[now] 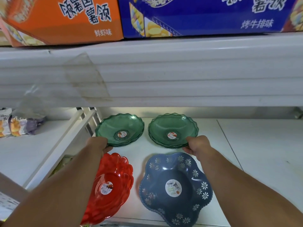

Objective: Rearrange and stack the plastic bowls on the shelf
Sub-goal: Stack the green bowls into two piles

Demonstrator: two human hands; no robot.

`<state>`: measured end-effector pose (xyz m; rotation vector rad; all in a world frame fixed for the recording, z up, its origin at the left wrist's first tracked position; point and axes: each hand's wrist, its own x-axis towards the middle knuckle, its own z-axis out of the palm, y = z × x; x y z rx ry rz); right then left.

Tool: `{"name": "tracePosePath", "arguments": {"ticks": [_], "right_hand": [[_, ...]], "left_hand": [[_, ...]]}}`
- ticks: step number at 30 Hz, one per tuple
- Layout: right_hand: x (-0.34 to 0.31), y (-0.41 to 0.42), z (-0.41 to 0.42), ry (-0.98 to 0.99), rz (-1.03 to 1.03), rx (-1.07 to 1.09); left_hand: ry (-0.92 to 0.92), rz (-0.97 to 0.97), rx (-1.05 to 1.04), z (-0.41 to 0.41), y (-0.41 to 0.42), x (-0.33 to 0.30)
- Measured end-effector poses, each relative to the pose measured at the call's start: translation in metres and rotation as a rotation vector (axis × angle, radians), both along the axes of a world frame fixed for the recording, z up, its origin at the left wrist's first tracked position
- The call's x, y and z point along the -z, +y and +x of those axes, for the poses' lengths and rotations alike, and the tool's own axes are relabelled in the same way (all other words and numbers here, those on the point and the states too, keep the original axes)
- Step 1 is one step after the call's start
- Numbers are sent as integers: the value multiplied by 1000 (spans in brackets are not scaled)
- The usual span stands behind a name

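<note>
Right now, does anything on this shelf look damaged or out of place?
The bowls look intact. The one oddity is a clear plastic strip on the white shelf edge above: yellowed, peeling and hanging crooked.

I see my left hand [96, 144] gripping the left green stack [119, 130] and my right hand [197, 145] gripping the right green stack [173, 130] on the shelf [246, 145].

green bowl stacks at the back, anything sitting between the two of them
Nothing: in the head view only a bare strip of white shelf separates the left green stack from the right green stack.
</note>
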<state>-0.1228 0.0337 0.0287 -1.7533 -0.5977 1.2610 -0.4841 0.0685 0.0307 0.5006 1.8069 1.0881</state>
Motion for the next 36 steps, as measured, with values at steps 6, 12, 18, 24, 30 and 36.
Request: {"name": "tracePosePath", "arguments": {"ticks": [6,12,18,24,30,36], "right_hand": [[6,0,0,29,4,10],[7,1,1,12,-25,-4],[6,3,2,-21,-81,-27],[5,3,1,-4,-68,-7],[4,-1,3,-2,-4,33],[-10,-13,20,14,19,41]], "left_hand": [[-1,22,-25,-4,3,6],[-11,34,-37,-2,2,5],[-10,25,-43,-3,2,6],[3,24,-42,-2,1,5],[-26,54,-58,5,-6,-3],[-4,67,-85,20,-24,-17]]}}
